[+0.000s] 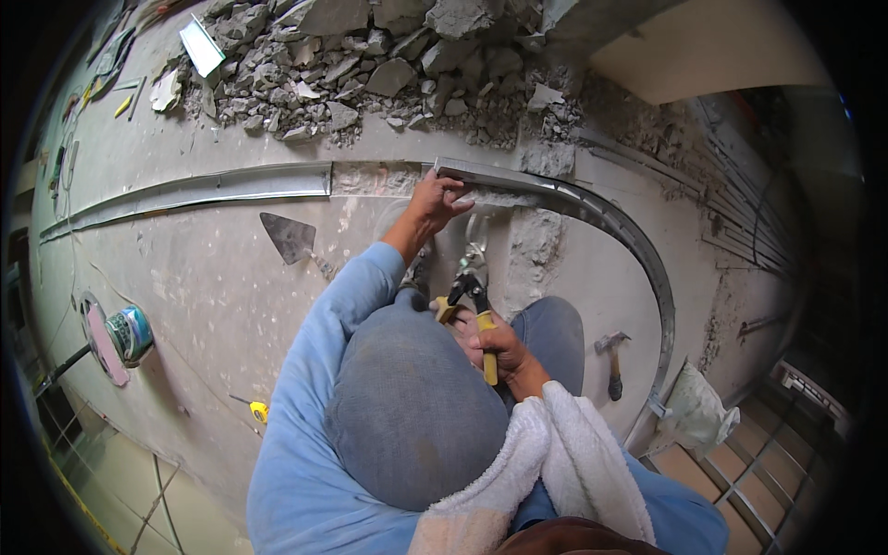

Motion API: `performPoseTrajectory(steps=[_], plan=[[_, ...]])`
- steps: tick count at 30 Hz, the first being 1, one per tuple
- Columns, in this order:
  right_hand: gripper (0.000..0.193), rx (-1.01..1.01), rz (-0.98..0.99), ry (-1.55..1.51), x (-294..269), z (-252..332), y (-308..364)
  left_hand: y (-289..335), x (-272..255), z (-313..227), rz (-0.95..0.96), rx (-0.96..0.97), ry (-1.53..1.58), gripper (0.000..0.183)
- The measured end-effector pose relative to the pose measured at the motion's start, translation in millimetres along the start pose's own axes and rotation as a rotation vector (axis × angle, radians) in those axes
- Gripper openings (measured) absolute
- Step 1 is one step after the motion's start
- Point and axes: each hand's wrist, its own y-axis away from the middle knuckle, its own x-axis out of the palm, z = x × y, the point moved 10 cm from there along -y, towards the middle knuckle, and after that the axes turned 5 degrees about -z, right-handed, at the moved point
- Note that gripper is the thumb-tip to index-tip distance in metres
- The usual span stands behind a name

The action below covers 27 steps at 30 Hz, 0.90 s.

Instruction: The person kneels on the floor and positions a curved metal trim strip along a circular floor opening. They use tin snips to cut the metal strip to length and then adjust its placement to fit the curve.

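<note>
My right hand (501, 344) grips yellow-handled tin snips (475, 276) between my knees. Their handles stand apart, and the jaws point away from me. A long grey metal track (618, 220) curves from in front of me round to the right. At its left end my left hand (440, 202) holds the edge, with some fingers extended. The snips' jaws are below the track and apart from it. Left of my left arm, a pointed trowel (289, 238) lies on the floor. A hammer (612, 363) lies on the right, inside the curve.
Broken concrete rubble (370, 74) is heaped at the far side. A straight metal track (194, 191) lies to the left. Also there are a tape measure (258, 411) and a round tub (129, 335). A whitish bag (698, 412) sits near the curve's right end, and thin metal lengths (740, 217) lie farther right.
</note>
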Motion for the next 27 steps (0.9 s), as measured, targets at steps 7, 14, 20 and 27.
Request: performPoseTrajectory(steps=[7,14,20,27], plan=[[0.08,-0.257,-0.143,0.053,-22,71,-1,-6,2,7,-0.024,-0.05,0.012,0.048],[0.055,-0.363,-0.483,0.047,-64,89,1,-4,10,18,-0.12,-0.069,0.061,0.047],[0.067,-0.331,-0.391,0.171,-43,105,19,-14,6,18,-0.222,-0.058,-0.022,0.036],[0.077,-0.288,-0.576,0.383,-46,128,137,4,14,24,-0.332,-0.14,-0.083,0.033]])
